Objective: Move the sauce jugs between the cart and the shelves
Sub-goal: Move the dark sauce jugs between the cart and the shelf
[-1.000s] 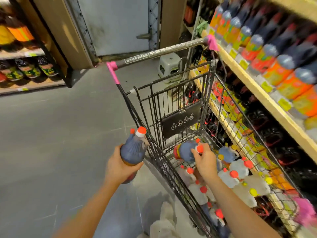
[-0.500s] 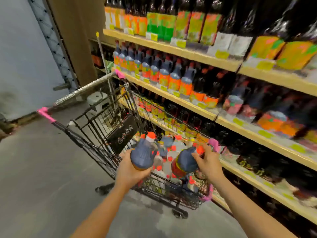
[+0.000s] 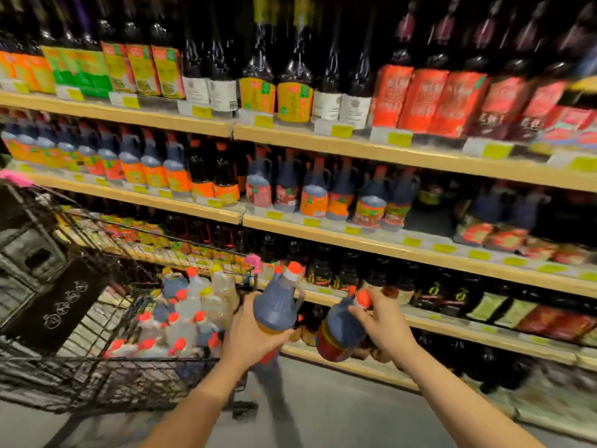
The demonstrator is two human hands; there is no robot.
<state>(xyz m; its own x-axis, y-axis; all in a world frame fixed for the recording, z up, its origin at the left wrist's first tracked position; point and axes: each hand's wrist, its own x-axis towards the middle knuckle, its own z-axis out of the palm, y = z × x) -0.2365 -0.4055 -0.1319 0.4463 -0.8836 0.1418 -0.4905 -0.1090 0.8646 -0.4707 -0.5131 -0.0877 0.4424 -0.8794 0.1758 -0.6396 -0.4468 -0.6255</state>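
Since half a second ago your view has swung right to face the shelves squarely, the cart has slid to the lower left of the frame, and both jugs have come away from over its basket toward the shelving.

The dark blue plastic sauce jug with an orange-red cap (image 3: 277, 302) sits in the lower centre of the frame; its long axis is near upright, leaning a little right, cap toward the top. Your left hand (image 3: 250, 337) cups it from below, fingers curled round its lower body. Just right of it, the second dark blue sauce jug with a red-and-yellow label (image 3: 339, 331) lies tilted, its axis running from lower left to upper right, the orange cap at the upper right. Your right hand (image 3: 382, 324) grips it at the neck and cap end, fingers wrapped over the top. The two jugs are close; whether they touch you cannot tell through the blur.

The black wire shopping cart (image 3: 97, 376) fills the lower left, holding a heap of clear and blue jugs with red and yellow caps (image 3: 187, 312). The pale wooden shelves (image 3: 387, 150) cross the frame, lined with dark bottles and jugs with orange labels (image 3: 155, 169).
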